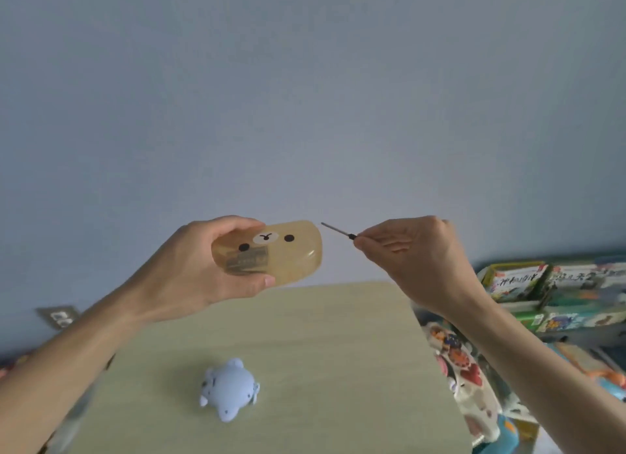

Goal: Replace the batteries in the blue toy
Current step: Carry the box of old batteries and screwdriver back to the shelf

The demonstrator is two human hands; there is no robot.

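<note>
We see soft, even, rather dim daylight with a cool cast; its source lies outside the frame. The wall (305,81) reads as flat blue-grey, darkening slightly toward the upper corners. Shadows are faint: a pale one sits under the blue toy (230,389) on the table (338,345). A mild sheen shows on the translucent case (291,255). The thin screwdriver (337,230) stays just legible. The wide lens splays the table's edges outward. We find the lower left corner smeared, the wall socket (60,317) blurred, and the books (542,281) at right soft, their print fuzzy.
</note>
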